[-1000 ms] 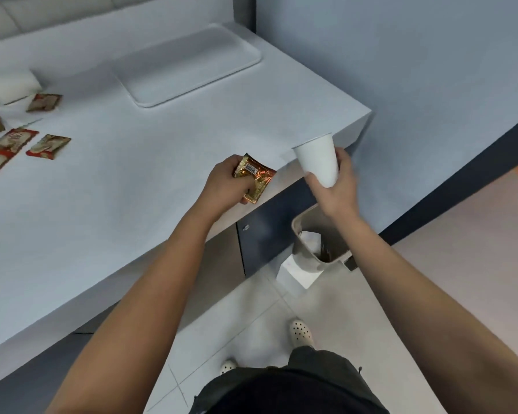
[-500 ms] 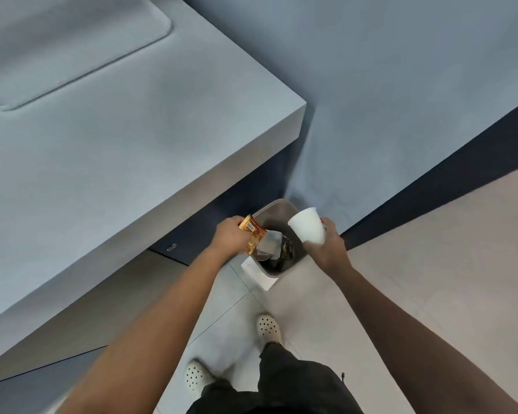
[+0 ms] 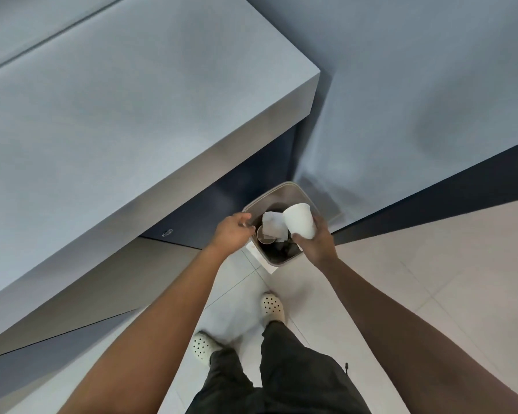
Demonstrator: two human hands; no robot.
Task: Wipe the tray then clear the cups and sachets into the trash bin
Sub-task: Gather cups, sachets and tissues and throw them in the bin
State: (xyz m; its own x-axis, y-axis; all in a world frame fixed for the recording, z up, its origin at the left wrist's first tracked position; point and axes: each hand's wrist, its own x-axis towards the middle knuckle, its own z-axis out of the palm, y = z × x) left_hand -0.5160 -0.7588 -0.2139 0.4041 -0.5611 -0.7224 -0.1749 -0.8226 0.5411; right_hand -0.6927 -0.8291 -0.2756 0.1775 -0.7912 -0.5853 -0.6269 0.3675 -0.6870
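The right hand (image 3: 313, 243) grips a white paper cup (image 3: 300, 220), fingers curled round its lower half, and holds it tilted above the open trash bin (image 3: 284, 262), near the bin's right rim. The left hand (image 3: 231, 233) hangs over the bin's left rim with fingers loosely bent and nothing visible in them (the fingertips point into the opening). Inside the bin lie a crumpled white tissue (image 3: 273, 225), a used cup (image 3: 265, 235) with a dark inside, and darker rubbish too dim to name. The bin stands on the tiled floor (image 3: 431, 264), below the corner of the pale counter (image 3: 132, 130), beside the wall (image 3: 416, 85). Two pale perforated clogs (image 3: 272, 306) and dark trousers (image 3: 281, 380) show below.
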